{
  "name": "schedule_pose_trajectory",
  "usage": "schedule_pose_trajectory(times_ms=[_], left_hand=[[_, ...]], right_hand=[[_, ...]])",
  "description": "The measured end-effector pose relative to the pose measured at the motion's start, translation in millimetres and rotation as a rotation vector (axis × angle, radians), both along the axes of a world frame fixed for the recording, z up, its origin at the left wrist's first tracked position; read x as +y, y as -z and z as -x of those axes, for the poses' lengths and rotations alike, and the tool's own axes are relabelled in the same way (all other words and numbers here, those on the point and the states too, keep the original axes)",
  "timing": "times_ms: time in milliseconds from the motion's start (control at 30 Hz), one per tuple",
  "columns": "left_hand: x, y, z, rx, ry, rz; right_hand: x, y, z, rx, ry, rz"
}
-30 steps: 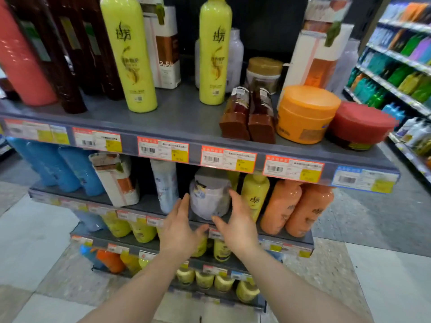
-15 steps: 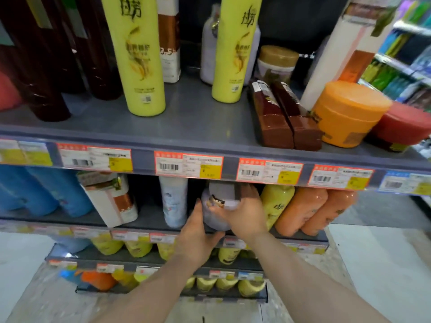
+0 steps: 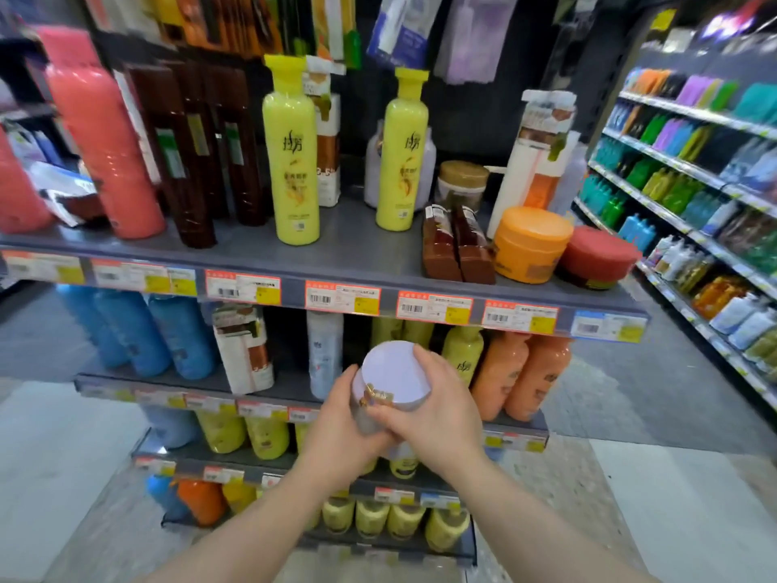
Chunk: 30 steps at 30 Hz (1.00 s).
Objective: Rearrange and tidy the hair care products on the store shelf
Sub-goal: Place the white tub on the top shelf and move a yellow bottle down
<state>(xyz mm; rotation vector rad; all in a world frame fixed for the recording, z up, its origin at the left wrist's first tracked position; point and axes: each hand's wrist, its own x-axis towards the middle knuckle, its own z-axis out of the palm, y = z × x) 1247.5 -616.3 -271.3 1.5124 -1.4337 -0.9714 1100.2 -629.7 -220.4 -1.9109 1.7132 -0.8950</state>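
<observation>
Grey store shelf (image 3: 344, 250) with price tags along its front edge, above the fingers (image 3: 424, 359). On it, up and left of them: a pink bottle (image 3: 105, 136), brown bottles (image 3: 189, 162), two yellow bottles (image 3: 292, 162). Up and right: brown tubes (image 3: 456, 250), an orange jar (image 3: 530, 245), a red jar (image 3: 597, 256).
</observation>
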Motion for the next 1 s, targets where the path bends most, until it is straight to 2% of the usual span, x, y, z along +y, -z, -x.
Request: schedule_pose_trajectory(times_ms=[167, 300, 600, 767, 1000], left_hand=[[43.3, -57.6, -6.7, 0.008, 0.010, 0.127], [56.2, -111.2, -15.9, 0.025, 0.001, 0.249], [2.3, -204.8, -55.0, -0.008, -0.073, 0.381], [-55.7, -222.6, -65.7, -0.070, -0.051, 0.388], [-134.3, -211.5, -57.2, 0.021, 0.021, 0.335]], right_hand=[[34.4, -53.7, -8.3, -0.023, -0.043, -0.001], [43.6, -100.0, -21.7, -0.077, -0.103, 0.075], [-12.1, -202.3, -29.3, -0.229, -0.280, 0.189], [-68.4, -213.4, -29.0, -0.167, -0.210, 0.125], [-126.7, -200.6, -34.4, -0.185, -0.128, 0.164]])
